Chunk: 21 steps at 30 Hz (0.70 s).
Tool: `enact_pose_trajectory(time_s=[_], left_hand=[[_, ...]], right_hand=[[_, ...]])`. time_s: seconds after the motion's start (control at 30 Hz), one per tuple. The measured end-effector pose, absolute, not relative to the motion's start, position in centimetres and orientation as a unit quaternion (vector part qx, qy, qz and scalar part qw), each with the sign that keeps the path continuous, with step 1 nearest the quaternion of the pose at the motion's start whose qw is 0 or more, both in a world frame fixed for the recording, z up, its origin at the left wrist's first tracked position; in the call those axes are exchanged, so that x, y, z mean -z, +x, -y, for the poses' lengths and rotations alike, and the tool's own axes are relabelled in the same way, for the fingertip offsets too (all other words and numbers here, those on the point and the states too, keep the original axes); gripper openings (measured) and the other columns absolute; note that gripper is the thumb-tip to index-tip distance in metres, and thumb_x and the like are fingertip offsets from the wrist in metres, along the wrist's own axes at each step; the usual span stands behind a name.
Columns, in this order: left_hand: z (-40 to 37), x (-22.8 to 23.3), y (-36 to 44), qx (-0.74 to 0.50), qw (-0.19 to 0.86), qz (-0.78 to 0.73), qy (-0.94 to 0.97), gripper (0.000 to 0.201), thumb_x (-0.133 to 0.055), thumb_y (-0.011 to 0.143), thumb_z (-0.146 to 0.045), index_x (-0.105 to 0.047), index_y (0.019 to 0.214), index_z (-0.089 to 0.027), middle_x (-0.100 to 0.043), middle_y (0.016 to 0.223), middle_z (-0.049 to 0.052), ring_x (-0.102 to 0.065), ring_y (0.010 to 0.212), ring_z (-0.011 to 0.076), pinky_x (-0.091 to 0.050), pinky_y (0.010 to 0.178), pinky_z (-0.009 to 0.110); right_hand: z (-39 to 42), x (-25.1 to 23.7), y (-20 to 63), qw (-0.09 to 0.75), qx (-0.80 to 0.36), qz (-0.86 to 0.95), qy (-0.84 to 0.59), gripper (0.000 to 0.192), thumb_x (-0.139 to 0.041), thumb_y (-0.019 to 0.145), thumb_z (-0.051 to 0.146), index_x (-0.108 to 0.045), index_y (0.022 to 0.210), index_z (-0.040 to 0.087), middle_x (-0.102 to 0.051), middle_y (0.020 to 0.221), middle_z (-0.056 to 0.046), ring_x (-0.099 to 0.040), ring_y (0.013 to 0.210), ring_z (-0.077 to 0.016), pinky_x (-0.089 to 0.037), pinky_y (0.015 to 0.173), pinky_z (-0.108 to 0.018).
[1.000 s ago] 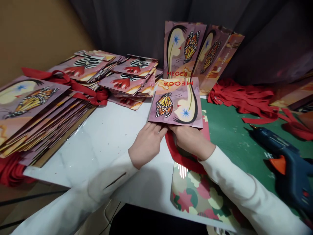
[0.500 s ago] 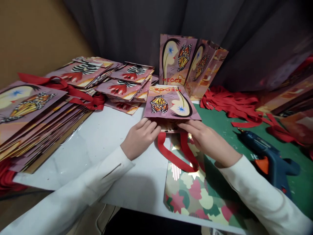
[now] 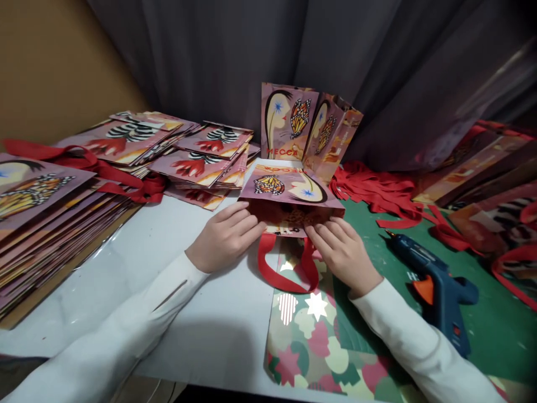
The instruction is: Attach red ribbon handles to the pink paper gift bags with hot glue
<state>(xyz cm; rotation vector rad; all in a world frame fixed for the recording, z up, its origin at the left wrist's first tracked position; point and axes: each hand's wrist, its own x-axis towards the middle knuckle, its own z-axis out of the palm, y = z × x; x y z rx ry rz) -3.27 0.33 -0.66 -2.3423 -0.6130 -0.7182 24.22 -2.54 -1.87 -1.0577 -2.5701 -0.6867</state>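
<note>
- A white bench (image 3: pixel 138 268) with a glossy top sits before a dark pleated curtain (image 3: pixel 377 67); on its right half lies a green mat (image 3: pixel 499 330).
- Nearest the camera lies a flat sheet of floral paper (image 3: pixel 319 347), shiny, with star and leaf shapes in red, green and cream.
- Both hands in white sleeves rest at the near edge of a paper bag (image 3: pixel 289 193) printed with a butterfly and a face.
- The left hand (image 3: pixel 226 235) presses its curled fingers against the bag's left lower corner; its grip is loosely closed on that edge.
- The right hand (image 3: pixel 344 252) pinches the bag's open mouth with its fingertips, a narrow grip on the paper rim.
- A red ribbon handle (image 3: pixel 285 274) loops out of the bag mouth between the two hands and lies on the floral paper.
- Against the frame a second ago, the bag mouth now gapes, showing its dark red inside, where it lay flat before; the handle loop shows fully, and the view has tipped lower.
- To the right lies a blue glue gun (image 3: pixel 436 285) with an orange trigger, on the mat.
- To the left stand fanned stacks of flat bags (image 3: pixel 50 218), thin and card-like.
- Further back lie more bag stacks (image 3: pixel 197 157), two upright bags (image 3: pixel 306 129), and a heap of red ribbons (image 3: pixel 377 190).
</note>
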Motion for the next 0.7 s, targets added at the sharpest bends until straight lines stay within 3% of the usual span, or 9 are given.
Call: enact_pose_trajectory(time_s=[0.1, 0.23, 0.4, 0.6, 0.7], left_hand=[[0.2, 0.8, -2.2, 0.254, 0.328, 0.229, -0.881, 0.023, -0.047, 0.092, -0.013, -0.066, 0.104, -0.019, -0.069, 0.082, 0.002, -0.061, 0.077, 0.0150, -0.049, 0.092, 0.034], [0.7, 1.0, -1.4, 0.292, 0.331, 0.196, -0.876, 0.021, -0.050, 0.091, -0.008, -0.063, 0.107, -0.016, -0.063, 0.067, -0.002, -0.057, 0.064, 0.0129, -0.050, 0.078, 0.031], [0.7, 1.0, -1.7, 0.322, 0.316, 0.181, -0.874, 0.021, -0.057, 0.087, -0.006, -0.062, 0.107, -0.010, -0.064, 0.066, -0.001, -0.054, 0.058, 0.0121, -0.050, 0.070, 0.031], [0.7, 1.6, -2.3, 0.325, 0.316, 0.159, -0.877, 0.025, -0.050, 0.090, -0.007, -0.064, 0.109, -0.014, -0.065, 0.068, -0.002, -0.059, 0.066, 0.0116, -0.050, 0.082, 0.030], [1.3, 1.8, -1.9, 0.328, 0.313, 0.170, -0.875, 0.023, -0.052, 0.089, -0.010, -0.067, 0.106, -0.014, -0.069, 0.075, 0.000, -0.061, 0.070, 0.0123, -0.048, 0.083, 0.031]], right_hand=[[2.7, 2.0, 23.6, 0.184, 0.230, 0.874, -0.386, 0.038, -0.033, 0.099, 0.012, -0.066, 0.116, 0.016, -0.072, 0.097, -0.007, -0.057, 0.091, -0.0167, -0.036, 0.107, -0.039], [3.0, 2.0, 23.2, 0.232, 0.251, 0.863, -0.373, 0.035, -0.035, 0.098, 0.012, -0.067, 0.111, 0.014, -0.072, 0.089, -0.006, -0.054, 0.081, -0.0161, -0.038, 0.104, -0.036], [3.4, 2.1, 23.2, 0.235, 0.265, 0.859, -0.369, 0.032, -0.040, 0.095, 0.008, -0.068, 0.109, 0.011, -0.069, 0.084, -0.006, -0.051, 0.080, -0.0173, -0.038, 0.102, -0.035], [3.6, 2.4, 22.4, 0.262, 0.292, 0.841, -0.372, 0.031, -0.039, 0.095, 0.011, -0.067, 0.109, 0.011, -0.070, 0.097, -0.009, -0.052, 0.088, -0.0203, -0.036, 0.100, -0.037], [3.7, 2.3, 22.2, 0.270, 0.290, 0.844, -0.361, 0.027, -0.044, 0.095, 0.011, -0.068, 0.106, 0.011, -0.070, 0.088, -0.007, -0.052, 0.083, -0.0193, -0.038, 0.095, -0.036]])
